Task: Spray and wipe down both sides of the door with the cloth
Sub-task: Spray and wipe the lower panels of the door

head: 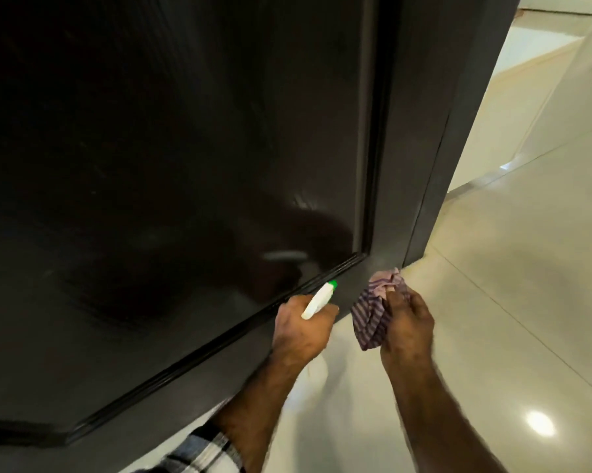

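- A glossy pale tiled floor (492,302) is seen below, with a ceiling light reflected in it, and a lit room lies beyond the opening at the right.
- Most of the view is filled by the dark panelled door (185,148), stood ajar, with its lower corner near the hands.
- The spray bottle (320,299), white with a green nozzle tip, is gripped by the left hand (301,331), fingers curled round it and the nozzle aimed at the door's lower rail.
- The striped cloth (373,310) is bunched and held in the curled fingers of the right hand (407,327), just beside the door's bottom corner; contact with the wood cannot be told.
- Overspray is a likely risk here: so low, mist could be carried past the edge onto the tiles and a slippery patch left.
- The door could be swung away if it is pressed hard near its free edge.
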Demonstrator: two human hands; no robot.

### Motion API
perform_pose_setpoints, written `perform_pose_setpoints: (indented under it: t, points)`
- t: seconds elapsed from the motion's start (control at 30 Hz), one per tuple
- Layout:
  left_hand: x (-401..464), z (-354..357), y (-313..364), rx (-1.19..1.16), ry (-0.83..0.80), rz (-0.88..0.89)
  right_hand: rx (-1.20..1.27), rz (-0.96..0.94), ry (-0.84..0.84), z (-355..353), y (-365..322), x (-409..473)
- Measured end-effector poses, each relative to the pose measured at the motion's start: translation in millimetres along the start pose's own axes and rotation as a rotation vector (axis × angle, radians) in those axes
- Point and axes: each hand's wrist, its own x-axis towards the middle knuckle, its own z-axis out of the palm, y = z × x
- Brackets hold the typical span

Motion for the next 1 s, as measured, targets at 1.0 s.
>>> perform_pose_setpoints:
  t: [1.0]
  points:
    - [-137,-293,-137,-0.5,0.506,-0.111,-0.505,-0.478,-0.27,118,201,-274]
